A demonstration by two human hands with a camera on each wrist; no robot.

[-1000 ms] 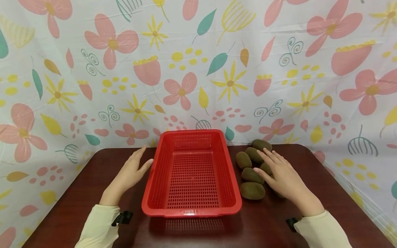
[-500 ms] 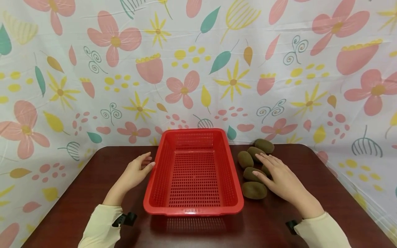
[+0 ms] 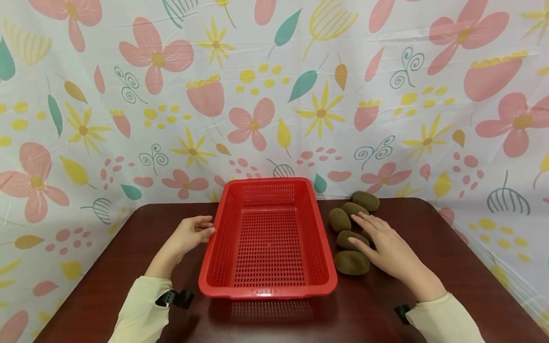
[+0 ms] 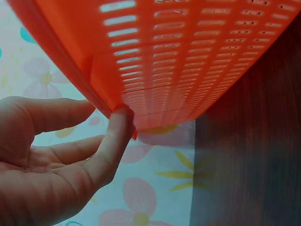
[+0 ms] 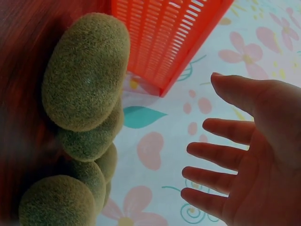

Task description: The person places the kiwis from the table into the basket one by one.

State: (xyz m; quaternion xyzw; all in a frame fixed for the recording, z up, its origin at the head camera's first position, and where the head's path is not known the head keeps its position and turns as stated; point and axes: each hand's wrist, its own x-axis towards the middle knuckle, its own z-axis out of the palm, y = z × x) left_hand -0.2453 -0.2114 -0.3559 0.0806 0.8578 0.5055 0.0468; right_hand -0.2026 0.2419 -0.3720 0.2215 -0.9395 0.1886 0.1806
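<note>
A red plastic basket (image 3: 268, 247) with slotted walls stands in mid-table in the head view. At its left rim, my left hand (image 3: 188, 235) has bent fingers; in the left wrist view the thumb is at the rim's edge and a fingertip (image 4: 122, 120) is under the rim, lightly pinching it. Right of the basket lie several brown kiwis, including a near kiwi (image 3: 352, 263) and a far kiwi (image 3: 365, 201). My right hand (image 3: 390, 247) spreads over this group, hiding part of it. The right wrist view shows its fingers apart from the kiwi (image 5: 87, 70), holding nothing.
The dark wooden table (image 3: 128, 267) carries everything. Close behind it hangs a floral curtain (image 3: 257, 90), which also covers the sides. Each wrist wears a black strap, seen as the left strap (image 3: 173, 298) and right strap (image 3: 402, 314).
My left hand has moved in to the basket's left rim and its fingers have bent. My right hand has shifted slightly over the kiwis. The basket and kiwis look unmoved on the table.
</note>
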